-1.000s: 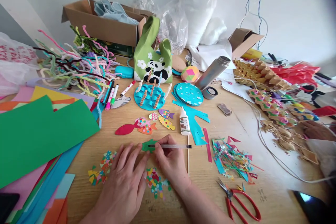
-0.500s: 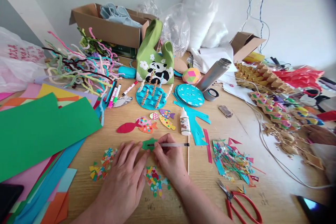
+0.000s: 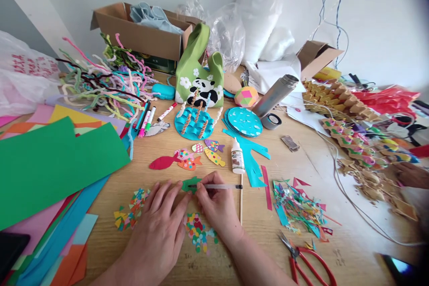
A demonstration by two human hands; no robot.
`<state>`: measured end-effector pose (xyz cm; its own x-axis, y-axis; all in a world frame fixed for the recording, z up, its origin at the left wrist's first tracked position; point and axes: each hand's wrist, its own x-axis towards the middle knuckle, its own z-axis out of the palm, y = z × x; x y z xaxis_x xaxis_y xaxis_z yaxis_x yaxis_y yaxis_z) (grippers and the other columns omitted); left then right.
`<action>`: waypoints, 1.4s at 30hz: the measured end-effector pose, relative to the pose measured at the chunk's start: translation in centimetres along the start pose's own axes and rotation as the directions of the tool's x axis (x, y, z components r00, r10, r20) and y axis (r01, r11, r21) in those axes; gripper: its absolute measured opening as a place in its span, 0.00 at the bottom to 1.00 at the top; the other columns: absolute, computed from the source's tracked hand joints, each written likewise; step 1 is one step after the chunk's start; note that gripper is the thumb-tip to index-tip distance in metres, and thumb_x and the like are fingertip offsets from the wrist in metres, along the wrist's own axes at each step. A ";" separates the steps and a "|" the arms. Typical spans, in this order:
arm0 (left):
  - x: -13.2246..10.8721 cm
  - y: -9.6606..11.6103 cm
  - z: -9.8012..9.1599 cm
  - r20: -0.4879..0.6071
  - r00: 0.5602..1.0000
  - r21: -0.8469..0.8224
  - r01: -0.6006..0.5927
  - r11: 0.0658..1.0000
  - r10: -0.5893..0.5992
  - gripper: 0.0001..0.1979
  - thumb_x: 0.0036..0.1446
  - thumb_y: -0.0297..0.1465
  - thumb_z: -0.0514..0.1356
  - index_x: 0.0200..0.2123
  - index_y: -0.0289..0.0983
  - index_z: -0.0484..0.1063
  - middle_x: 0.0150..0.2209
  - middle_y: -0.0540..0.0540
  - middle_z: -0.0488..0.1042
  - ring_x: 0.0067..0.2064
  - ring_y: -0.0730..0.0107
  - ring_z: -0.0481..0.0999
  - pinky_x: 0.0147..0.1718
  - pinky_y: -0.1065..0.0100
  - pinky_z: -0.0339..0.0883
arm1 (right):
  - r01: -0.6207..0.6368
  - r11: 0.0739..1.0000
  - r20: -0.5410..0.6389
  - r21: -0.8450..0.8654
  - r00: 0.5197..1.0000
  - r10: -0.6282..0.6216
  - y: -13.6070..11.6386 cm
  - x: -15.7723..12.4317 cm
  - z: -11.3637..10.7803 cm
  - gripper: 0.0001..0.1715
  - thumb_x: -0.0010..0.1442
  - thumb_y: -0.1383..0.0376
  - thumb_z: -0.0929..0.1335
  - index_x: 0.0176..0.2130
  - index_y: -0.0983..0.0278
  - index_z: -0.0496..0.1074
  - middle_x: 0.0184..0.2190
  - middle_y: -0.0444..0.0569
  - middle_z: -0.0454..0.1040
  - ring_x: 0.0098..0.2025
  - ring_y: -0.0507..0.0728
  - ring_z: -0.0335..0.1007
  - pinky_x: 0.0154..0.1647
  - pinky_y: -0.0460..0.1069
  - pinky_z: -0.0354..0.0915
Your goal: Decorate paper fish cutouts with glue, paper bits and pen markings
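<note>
My right hand [image 3: 216, 201] grips a slim pen [image 3: 224, 186], its tip on a small green paper fish [image 3: 191, 184]. My left hand [image 3: 164, 219] lies with fingers spread on the table, fingertips at the fish's left edge. Part of the fish is hidden by my fingers. Just beyond it lie several decorated paper fish [image 3: 189, 163] and a plain red one [image 3: 162, 161]. Round paper dots [image 3: 197, 232] are heaped between my hands, and small cut paper bits [image 3: 134, 208] lie left of my left hand.
A white glue bottle [image 3: 237, 158] stands beyond my right hand, near a thin wooden stick [image 3: 241, 205]. Red-handled scissors [image 3: 301, 261] and paper scraps [image 3: 298, 205] lie to the right. Coloured paper sheets [image 3: 63, 165] cover the left side. Another person's hand [image 3: 410, 173] shows at far right.
The view has shifted very slightly. My hands, the pen and the green fish keep nearly the same positions. The other person's hand at far right has moved a little.
</note>
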<state>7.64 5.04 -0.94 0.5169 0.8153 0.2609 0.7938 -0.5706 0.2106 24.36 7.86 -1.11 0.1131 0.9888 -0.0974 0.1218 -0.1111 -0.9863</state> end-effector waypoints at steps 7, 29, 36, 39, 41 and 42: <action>0.0 0.0 0.0 -0.024 1.000 0.016 -0.009 1.000 0.009 0.23 0.60 0.29 0.55 0.60 0.41 0.67 0.61 0.41 0.67 0.63 0.50 0.62 0.61 0.45 0.60 | 0.018 1.000 0.010 0.013 1.000 -0.018 0.0 0.0 0.0 0.10 0.60 0.60 0.68 0.31 0.60 0.63 0.19 0.38 0.64 0.18 0.49 0.57 0.17 0.44 0.54; -0.2 -0.3 0.3 0.016 1.000 0.054 -0.021 0.998 0.020 0.23 0.62 0.31 0.56 0.61 0.41 0.66 0.63 0.42 0.66 0.65 0.50 0.60 0.63 0.46 0.57 | -0.001 1.000 0.003 0.031 1.000 0.001 0.2 0.0 0.0 0.12 0.60 0.58 0.69 0.30 0.60 0.64 0.18 0.38 0.63 0.18 0.50 0.57 0.17 0.44 0.54; -0.3 -0.3 0.5 0.026 0.999 0.056 -0.030 0.998 0.029 0.24 0.61 0.31 0.57 0.61 0.41 0.66 0.63 0.42 0.65 0.65 0.50 0.60 0.63 0.46 0.57 | 0.008 1.000 0.006 0.027 1.000 -0.008 0.3 -0.1 0.0 0.10 0.60 0.60 0.69 0.31 0.60 0.64 0.19 0.37 0.63 0.18 0.49 0.57 0.17 0.44 0.53; -0.3 -0.3 0.4 0.020 1.000 0.055 -0.025 0.998 0.024 0.24 0.61 0.30 0.57 0.61 0.41 0.66 0.63 0.42 0.65 0.65 0.49 0.60 0.63 0.46 0.57 | 0.004 1.000 0.011 0.029 1.000 -0.004 0.2 -0.1 0.0 0.10 0.61 0.60 0.68 0.31 0.60 0.63 0.18 0.37 0.62 0.18 0.49 0.57 0.17 0.44 0.53; -0.3 -0.3 0.3 0.018 1.000 0.049 -0.021 0.999 0.020 0.24 0.61 0.30 0.56 0.61 0.41 0.66 0.63 0.42 0.66 0.65 0.50 0.61 0.63 0.46 0.57 | 0.000 1.000 0.008 0.031 1.000 0.000 0.1 -0.1 -0.1 0.10 0.61 0.59 0.68 0.31 0.60 0.63 0.18 0.37 0.62 0.18 0.49 0.56 0.17 0.44 0.53; -0.3 -0.3 0.2 0.018 1.000 0.047 -0.020 0.999 0.019 0.24 0.61 0.30 0.56 0.61 0.40 0.65 0.63 0.42 0.66 0.65 0.50 0.61 0.63 0.46 0.57 | -0.001 0.999 0.006 0.032 1.000 0.001 0.1 -0.1 -0.1 0.10 0.61 0.60 0.68 0.31 0.59 0.63 0.18 0.37 0.62 0.18 0.49 0.56 0.17 0.44 0.52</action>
<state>7.38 5.00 -1.29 0.5380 0.8058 0.2477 0.7974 -0.5817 0.1604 24.42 7.70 -1.18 0.1072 0.9893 -0.0993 0.0902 -0.1092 -0.9899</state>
